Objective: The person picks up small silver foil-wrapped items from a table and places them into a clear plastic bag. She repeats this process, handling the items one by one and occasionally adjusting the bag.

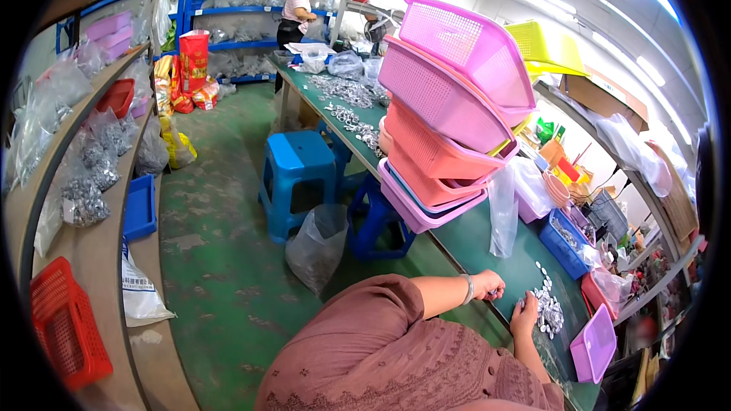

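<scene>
My left hand (487, 285), with a bracelet (467, 289) at the wrist, is closed at the table's near edge. A small glint shows at its fingers, too small to name. Close by, my right hand (524, 317) curls in with its fingers bent, right beside a pile of small shiny silver metal pieces (550, 312). What its fingertips hold, if anything, is hard to make out. A few oval silver pieces (542, 270) trail from the pile toward the far side. The green tabletop (476, 234) lies beneath them.
A tall leaning stack of pink and orange plastic baskets (449, 118) rises beyond my hands. A purple tray (594, 344) and blue basket (563, 242) sit at right. Blue stools (298, 175) and a clear bag (316, 247) stand left. A person (297, 11) stands far off.
</scene>
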A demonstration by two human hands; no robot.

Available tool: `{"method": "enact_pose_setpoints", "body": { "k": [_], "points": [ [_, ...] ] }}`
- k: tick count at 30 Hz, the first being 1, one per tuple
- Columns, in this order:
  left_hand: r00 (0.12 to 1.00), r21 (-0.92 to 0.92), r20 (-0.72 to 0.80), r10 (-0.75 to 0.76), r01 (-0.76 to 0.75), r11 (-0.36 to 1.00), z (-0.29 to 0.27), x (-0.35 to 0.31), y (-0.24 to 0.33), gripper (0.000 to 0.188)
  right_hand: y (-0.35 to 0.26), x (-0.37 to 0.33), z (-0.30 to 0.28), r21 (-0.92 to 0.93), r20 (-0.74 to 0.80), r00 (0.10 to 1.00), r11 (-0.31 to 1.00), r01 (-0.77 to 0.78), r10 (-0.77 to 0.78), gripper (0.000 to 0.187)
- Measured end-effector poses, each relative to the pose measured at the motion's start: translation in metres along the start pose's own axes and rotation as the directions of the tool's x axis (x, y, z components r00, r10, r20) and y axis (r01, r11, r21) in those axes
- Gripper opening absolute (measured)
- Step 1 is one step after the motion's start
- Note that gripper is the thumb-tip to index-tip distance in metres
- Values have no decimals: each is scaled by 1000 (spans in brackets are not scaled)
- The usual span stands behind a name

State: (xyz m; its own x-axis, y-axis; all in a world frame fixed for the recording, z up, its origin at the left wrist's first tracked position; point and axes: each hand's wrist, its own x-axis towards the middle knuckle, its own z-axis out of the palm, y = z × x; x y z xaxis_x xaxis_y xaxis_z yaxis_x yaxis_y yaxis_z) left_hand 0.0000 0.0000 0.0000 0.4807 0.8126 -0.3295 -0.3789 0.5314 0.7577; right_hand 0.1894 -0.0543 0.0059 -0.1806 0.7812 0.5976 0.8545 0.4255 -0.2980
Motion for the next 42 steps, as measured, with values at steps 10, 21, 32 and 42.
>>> {"method": "enact_pose_setpoints", "body": {
  "k": [10, 21, 32, 42],
  "points": [
    [1000, 38, -7, -10, 10, 999, -3, -2, 1, 7, 2, -1, 9, -44, -68, 998, 999, 6, -9, 38],
    [987, 92, -50, 155, -150, 984, -7, 7, 13, 9, 5, -2, 6, -6, -48, 999, 1000, 7, -7, 39],
    [981, 226, -74, 182, -161, 961, -7, 6, 10, 14, 13, -1, 9, 77, -90, 996, 997, 16, -9, 37],
    [978, 309, -64, 197, -168, 936, -11, 16, 6, 13, 14, -2, 10, 100, -99, 995, 995, 5, 5, 35]
  ]
}}
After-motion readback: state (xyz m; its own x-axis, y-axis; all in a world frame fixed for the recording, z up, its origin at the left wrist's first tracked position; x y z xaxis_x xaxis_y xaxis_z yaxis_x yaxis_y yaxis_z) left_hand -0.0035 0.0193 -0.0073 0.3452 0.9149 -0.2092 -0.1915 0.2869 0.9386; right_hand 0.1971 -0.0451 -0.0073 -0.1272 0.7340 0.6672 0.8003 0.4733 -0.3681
